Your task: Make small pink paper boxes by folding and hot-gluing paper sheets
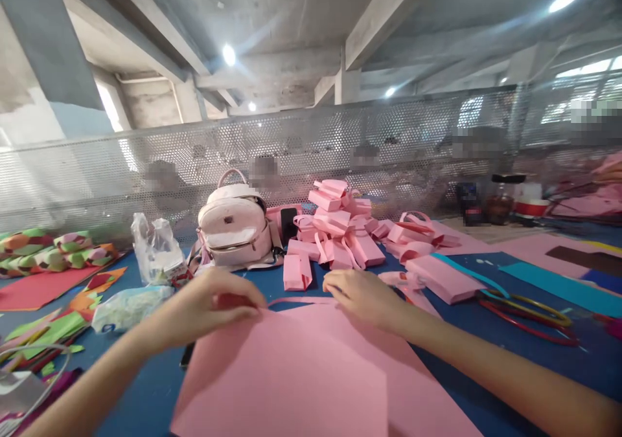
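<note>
A large pink foam sheet (301,372) lies on the blue table (146,398) in front of me. My left hand (208,307) pinches its far left edge, fingers closed on the material. My right hand (362,298) rests on the far right edge, fingertips pressing it down. A thin pink strip (296,301) runs between the two hands along that edge. Just beyond lies a heap of folded pink pieces (335,230).
A pale pink backpack (236,226) stands behind the sheet, a clear plastic bag (155,252) to its left. Colourful sheets (48,281) lie far left. Coloured rings (529,314) and a teal sheet (558,288) lie to the right. A perforated metal screen (311,145) closes off the far side.
</note>
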Tool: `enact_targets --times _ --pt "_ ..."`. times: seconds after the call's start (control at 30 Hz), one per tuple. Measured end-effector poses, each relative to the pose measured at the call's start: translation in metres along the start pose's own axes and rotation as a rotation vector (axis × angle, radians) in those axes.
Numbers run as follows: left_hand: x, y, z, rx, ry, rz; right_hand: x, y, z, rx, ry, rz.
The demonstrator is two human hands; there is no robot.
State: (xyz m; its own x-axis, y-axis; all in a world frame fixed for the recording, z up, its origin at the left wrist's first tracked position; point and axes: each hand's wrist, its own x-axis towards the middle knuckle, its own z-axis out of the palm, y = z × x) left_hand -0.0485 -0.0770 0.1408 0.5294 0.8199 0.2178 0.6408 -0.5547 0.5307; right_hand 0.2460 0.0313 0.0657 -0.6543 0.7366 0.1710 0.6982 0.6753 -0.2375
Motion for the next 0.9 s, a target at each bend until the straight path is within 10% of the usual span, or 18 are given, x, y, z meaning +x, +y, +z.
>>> enact_targets --times 0.17,0.33,0.57,0.77,0.9 --pt "0.039 -0.020 0.081 -0.240 0.005 -0.123 -0.016 -0.011 -0.031 0.473 -0.288 -0.041" --pt "0.050 -0.048 0.135 -0.232 0.075 -0.181 -0.031 -0.005 -0.017 0.012 -0.222 -0.003" --pt "0.034 -0.041 0.165 0.031 0.219 -0.017 -0.036 0.008 0.032 -0.104 -0.086 -0.103" --pt "0.034 -0.043 0.177 0.449 0.303 0.183 -0.047 0.015 0.083 -0.339 0.466 -0.350" --pt "0.032 -0.056 0.179 0.634 0.316 0.359 -0.052 0.011 0.101 -0.378 0.514 -0.296"
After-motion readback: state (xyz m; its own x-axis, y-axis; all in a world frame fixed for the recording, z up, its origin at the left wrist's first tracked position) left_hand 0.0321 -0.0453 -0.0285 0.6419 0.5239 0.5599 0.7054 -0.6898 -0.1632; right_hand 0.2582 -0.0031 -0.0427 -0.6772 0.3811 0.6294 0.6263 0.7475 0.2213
